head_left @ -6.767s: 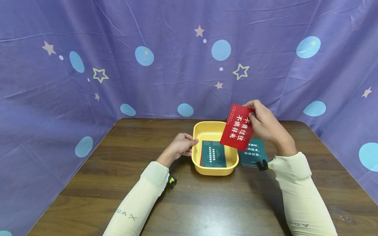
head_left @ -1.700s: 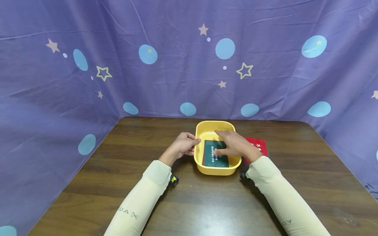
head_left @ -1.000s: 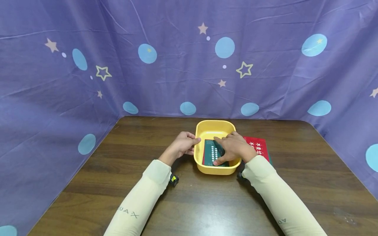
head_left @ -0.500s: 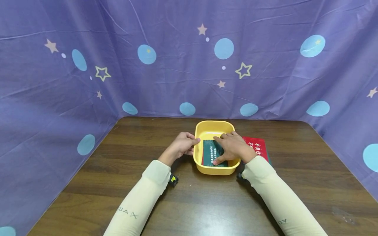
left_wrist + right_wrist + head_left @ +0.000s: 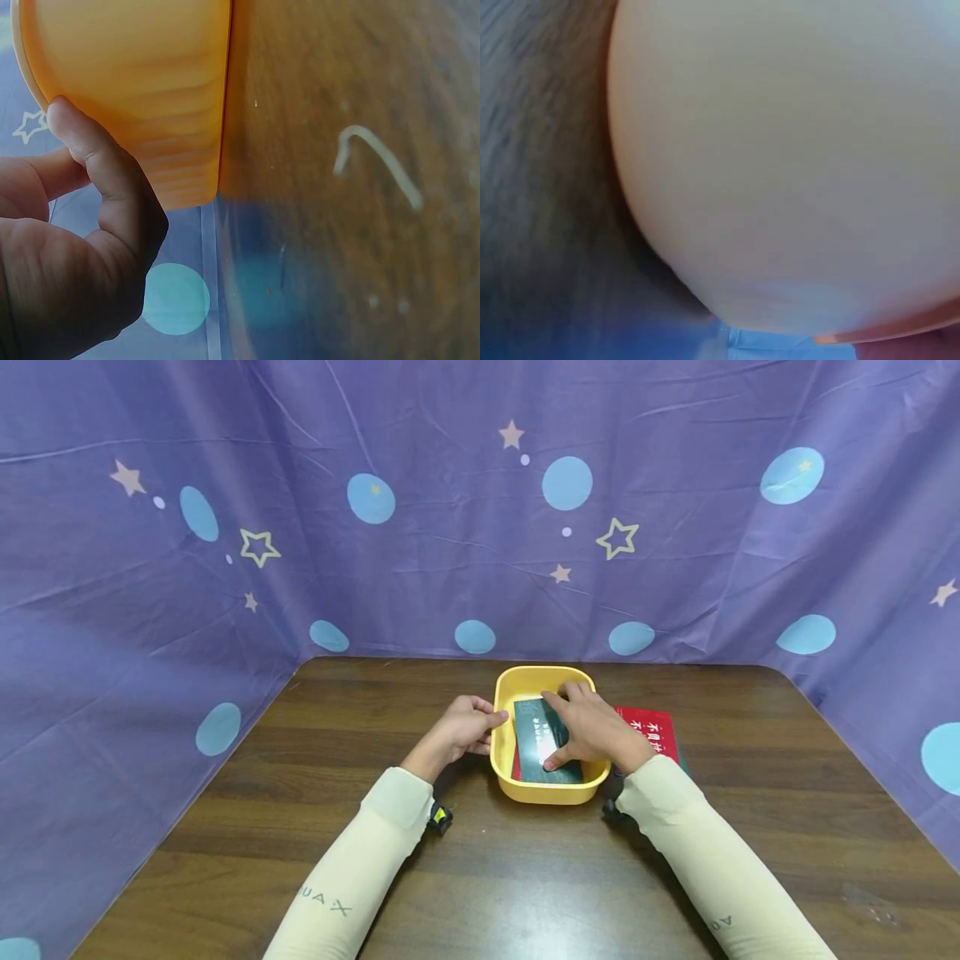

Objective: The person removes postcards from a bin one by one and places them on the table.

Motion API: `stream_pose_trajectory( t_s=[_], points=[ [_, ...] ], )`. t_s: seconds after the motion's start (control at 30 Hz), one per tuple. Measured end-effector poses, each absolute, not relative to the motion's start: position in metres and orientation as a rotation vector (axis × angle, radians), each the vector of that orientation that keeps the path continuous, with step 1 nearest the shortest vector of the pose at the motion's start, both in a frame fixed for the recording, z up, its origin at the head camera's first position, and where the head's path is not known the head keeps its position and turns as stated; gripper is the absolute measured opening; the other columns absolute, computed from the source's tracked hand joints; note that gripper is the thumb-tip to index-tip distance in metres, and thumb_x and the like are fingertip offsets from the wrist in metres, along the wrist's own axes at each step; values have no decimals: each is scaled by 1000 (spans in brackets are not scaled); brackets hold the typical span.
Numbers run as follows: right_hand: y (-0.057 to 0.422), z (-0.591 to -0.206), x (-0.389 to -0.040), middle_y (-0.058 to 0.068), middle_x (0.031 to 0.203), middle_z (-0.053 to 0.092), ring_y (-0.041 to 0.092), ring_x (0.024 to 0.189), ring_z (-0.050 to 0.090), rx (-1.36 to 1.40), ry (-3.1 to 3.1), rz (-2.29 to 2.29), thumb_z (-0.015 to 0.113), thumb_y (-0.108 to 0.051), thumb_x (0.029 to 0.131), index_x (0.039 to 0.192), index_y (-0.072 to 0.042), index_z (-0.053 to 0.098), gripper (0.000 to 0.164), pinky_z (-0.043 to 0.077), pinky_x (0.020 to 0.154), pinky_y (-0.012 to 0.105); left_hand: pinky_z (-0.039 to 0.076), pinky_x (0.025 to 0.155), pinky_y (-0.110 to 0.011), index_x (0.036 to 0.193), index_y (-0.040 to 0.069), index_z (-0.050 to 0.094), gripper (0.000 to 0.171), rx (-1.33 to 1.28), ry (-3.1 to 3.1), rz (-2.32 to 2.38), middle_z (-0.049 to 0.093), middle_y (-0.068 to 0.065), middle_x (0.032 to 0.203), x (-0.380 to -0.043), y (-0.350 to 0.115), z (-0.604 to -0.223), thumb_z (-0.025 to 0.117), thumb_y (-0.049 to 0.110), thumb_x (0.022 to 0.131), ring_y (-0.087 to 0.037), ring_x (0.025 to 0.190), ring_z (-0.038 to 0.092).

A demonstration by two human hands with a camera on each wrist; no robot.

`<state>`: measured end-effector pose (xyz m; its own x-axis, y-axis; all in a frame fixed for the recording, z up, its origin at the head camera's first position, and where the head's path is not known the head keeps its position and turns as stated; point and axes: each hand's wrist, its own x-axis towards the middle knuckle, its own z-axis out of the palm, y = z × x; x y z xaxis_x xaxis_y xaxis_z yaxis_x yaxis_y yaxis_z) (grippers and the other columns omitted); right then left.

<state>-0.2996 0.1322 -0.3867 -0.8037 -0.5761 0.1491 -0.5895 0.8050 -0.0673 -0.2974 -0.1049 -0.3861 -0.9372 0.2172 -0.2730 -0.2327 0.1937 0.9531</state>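
My left hand [image 5: 456, 728] grips the left rim of a yellow plastic basin [image 5: 551, 794], its thumb over the edge. The left wrist view shows the same hand [image 5: 90, 240] at the basin's wall [image 5: 142, 90]. Inside, my right hand [image 5: 596, 728] pinches a dark green card with white lettering [image 5: 534, 735] between thumb and fingers. The card is tilted, its far end raised. A red card [image 5: 516, 767] peeks out beneath it at the left. The basin's outer wall [image 5: 795, 165] fills the right wrist view, hiding the right hand's fingers there.
Right of the basin, a red card with white lettering [image 5: 651, 727] lies on a green one, partly behind my right wrist. The brown wooden table [image 5: 480, 877] meets a purple curtain [image 5: 450, 527] at the back and sides.
Earlier my right hand held a red card, which now lies at the right. It then reached into the basin, took hold of the green card and raised its far end. The left hand stays put.
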Motion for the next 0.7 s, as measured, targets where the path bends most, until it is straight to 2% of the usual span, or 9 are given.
stream_pose_trajectory(
  t_s=[0.17, 0.37, 0.57, 0.7],
  points=[
    [133, -382, -301, 15, 126, 40, 31, 113, 32, 932, -2817, 275, 85, -61, 60, 144, -7, 42, 109, 41, 98, 43, 56, 46, -25, 111, -1, 44, 31, -15, 2124, 1793, 58, -11, 78, -298, -105, -386, 66, 16, 95, -11, 50, 53],
    [134, -374, -300, 13, 121, 43, 28, 104, 33, 872, -2794, 411, 87, -43, 69, 137, -10, 51, 84, 48, 85, 38, 56, 46, -26, 108, 0, 45, 28, -29, 2121, 1816, 60, -15, 80, -298, -104, -384, 65, 14, 95, -12, 49, 54],
    [134, -369, -298, 12, 113, 42, 27, 102, 44, 846, -2775, 610, 84, -24, 78, 129, -8, 53, 61, 50, 89, 40, 57, 47, -27, 108, -1, 46, 28, -28, 2124, 1813, 61, -18, 84, -298, -105, -385, 65, 15, 95, -13, 50, 55],
    [134, -367, -298, 14, 111, 44, 25, 99, 51, 895, -2700, 732, 75, -9, 85, 123, -3, 53, 44, 49, 92, 41, 57, 47, -27, 108, -1, 46, 28, -26, 2120, 1812, 59, -17, 83, -297, -105, -385, 65, 14, 95, -13, 50, 55]
  ],
)
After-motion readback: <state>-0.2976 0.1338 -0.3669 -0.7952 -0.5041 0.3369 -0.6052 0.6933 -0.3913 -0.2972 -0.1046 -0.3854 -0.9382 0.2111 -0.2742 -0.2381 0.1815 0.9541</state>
